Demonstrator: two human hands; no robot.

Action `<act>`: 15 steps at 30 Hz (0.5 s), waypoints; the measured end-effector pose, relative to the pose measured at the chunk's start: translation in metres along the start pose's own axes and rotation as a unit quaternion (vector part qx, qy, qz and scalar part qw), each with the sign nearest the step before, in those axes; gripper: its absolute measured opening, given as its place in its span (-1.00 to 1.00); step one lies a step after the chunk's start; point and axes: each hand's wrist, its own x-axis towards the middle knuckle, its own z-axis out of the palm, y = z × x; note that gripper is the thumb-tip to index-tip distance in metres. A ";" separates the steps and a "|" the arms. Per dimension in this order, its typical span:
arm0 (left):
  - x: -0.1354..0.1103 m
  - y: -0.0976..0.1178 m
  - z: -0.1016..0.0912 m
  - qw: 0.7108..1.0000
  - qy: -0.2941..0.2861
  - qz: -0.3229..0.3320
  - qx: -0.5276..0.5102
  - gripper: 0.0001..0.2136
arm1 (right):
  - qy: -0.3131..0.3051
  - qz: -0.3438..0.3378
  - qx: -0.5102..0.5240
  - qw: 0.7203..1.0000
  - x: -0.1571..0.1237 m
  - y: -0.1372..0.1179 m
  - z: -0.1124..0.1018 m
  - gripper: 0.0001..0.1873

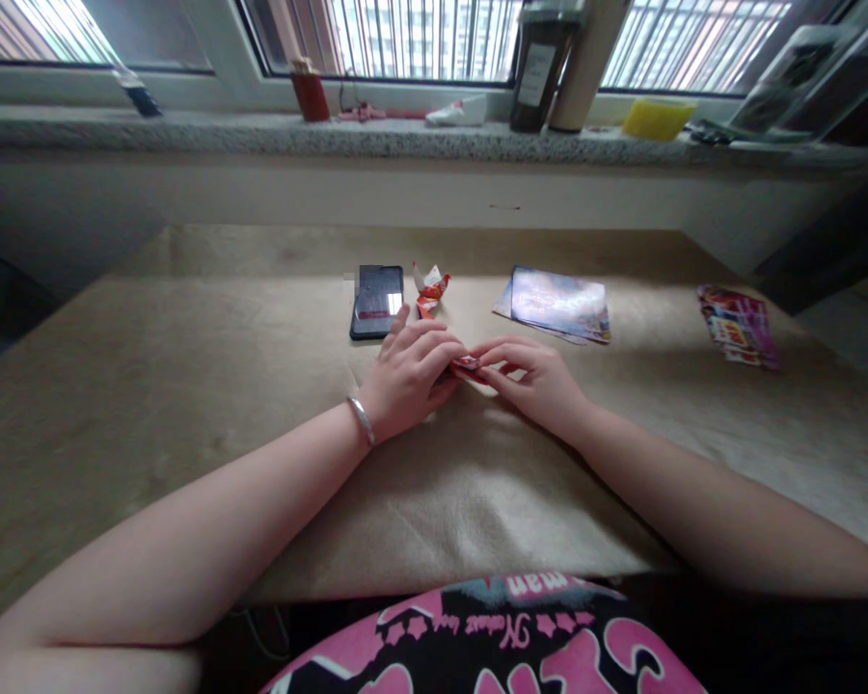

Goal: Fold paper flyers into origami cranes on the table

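In the head view, a small piece of folded red and white paper (pixel 469 364) is between my two hands, low over the table. My left hand (pixel 418 371), with a silver bangle at its wrist, closes on the paper's left end and hides part of it. My right hand (pixel 528 378) pinches the right end between thumb and fingers. Just beyond my left hand stands a folded red and white paper figure (pixel 432 287) with pointed tips. A dark phone (pixel 378 301) lies to its left, close to my left fingertips.
Glossy printed sheets (pixel 560 304) lie in a stack behind my right hand. Red and purple printed packets (pixel 738 328) are at the table's right. On the stone windowsill (pixel 405 140) stand a red lighter-like object (pixel 310 92), a dark jar (pixel 541 72) and a yellow block (pixel 657 119).
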 end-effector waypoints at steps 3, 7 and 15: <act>0.000 -0.003 0.000 0.999 0.023 -0.007 -0.039 -0.90 | -0.007 -0.022 -0.005 1.000 0.000 -0.002 -0.001 -0.86; 0.001 -0.005 0.000 0.992 0.046 -0.027 -0.117 -0.95 | -0.017 -0.049 -0.013 0.999 -0.001 -0.004 -0.003 -0.87; 0.003 -0.002 -0.002 0.970 0.078 -0.044 -0.227 -0.93 | -0.019 -0.028 -0.058 0.998 -0.002 0.002 0.000 -0.68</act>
